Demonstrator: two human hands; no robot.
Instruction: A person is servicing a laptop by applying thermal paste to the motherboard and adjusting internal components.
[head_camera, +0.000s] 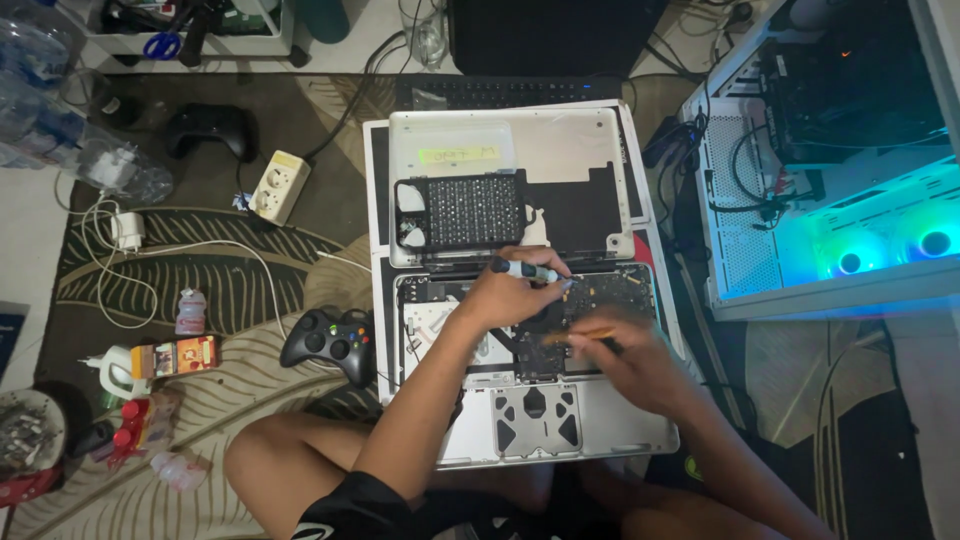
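**Opened laptop on the floor, both hands in its works**

While the person sits cross-legged on the patterned rug (230, 300), the opened laptop (530, 400) lies flat just in front of the knees, its underside up and bottom cover off. It looks like a stiff, fairly heavy silver shell, best lifted by its outer edges; the exposed dark circuit board (610, 290) inside is judged fragile and should not be pressed or gripped. Beyond it, touching its far edge, lies the removed silver cover (560, 140), thin and probably light, with a black screwdriver-bit tray (470, 210) resting on it.

Over the board, the left hand (505, 295) has its fingers closed around a slim screwdriver (525, 268) with a grey-and-teal handle, light and rigid. The right hand (640, 365) pinches a thin orange-handled tool (580, 335), tip toward the board. A black game controller (330, 340) lies just left of the laptop.
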